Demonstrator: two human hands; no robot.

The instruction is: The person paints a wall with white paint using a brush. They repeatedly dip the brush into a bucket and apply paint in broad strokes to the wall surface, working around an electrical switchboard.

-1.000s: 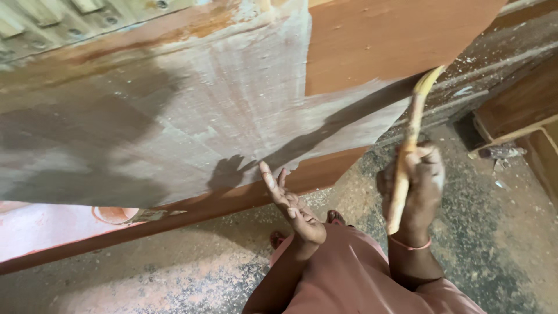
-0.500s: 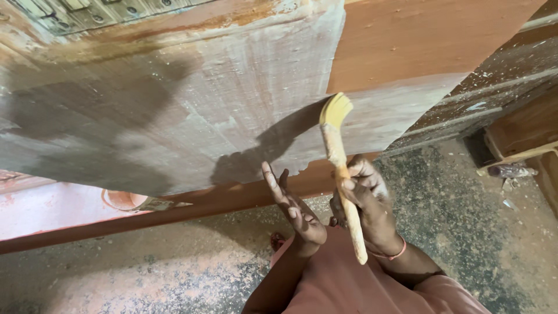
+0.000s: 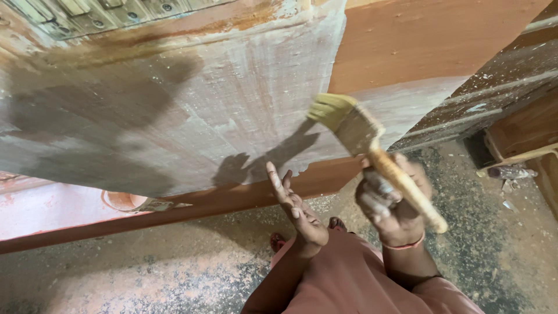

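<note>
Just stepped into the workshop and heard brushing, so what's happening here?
A person's right hand holds a wooden-handled paintbrush, bristles raised near a large wooden panel coated greyish-white, with bare orange wood at its right. The left hand is open, empty, just below the panel's lower edge. Sawdust covers the floor.

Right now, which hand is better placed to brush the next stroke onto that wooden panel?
The right hand. It already grips the paintbrush, whose bristles point at the wooden panel close by. The left hand is open and empty, fingers spread below the panel's edge.

A round bowl [image 3: 125, 200] and scattered sawdust lie on the floor [image 3: 145, 279].
</note>
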